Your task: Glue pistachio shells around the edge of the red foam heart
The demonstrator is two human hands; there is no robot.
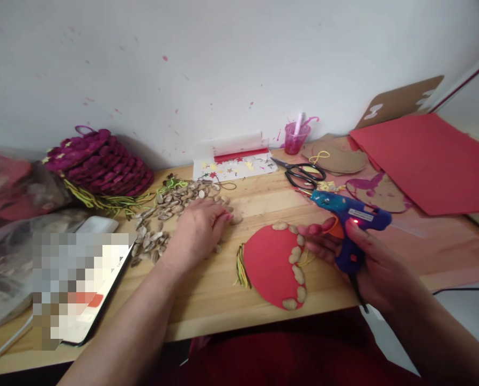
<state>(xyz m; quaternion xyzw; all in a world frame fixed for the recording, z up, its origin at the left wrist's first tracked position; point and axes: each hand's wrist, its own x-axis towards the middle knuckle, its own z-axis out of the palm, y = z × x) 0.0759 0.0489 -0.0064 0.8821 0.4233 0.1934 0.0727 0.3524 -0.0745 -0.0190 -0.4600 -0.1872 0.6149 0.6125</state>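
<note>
My right hand (368, 252) is wrapped round a blue hot glue gun (358, 214), with fingers by its orange trigger and a red light glowing on its body. The nozzle points left, over the table. Below it lies a red paper heart (269, 265) with tan peanut shells (299, 275) along its lobed edge and a green-yellow tassel (243, 268) at its point. My left hand (201, 225) rests by a spread of loose peanut shells (175, 201). Its fingers are pinched together at a single peanut shell (236, 219), partly hidden by them.
Black-handled scissors (303, 174), a pink-stained cup (294, 139) and cardboard pieces (336, 155) stand behind the glue gun. Red sheets (432, 161) lie at right. A purple shell-covered ornament (102, 166), plastic bags (6, 268) and a tablet-like screen (98, 295) are at left.
</note>
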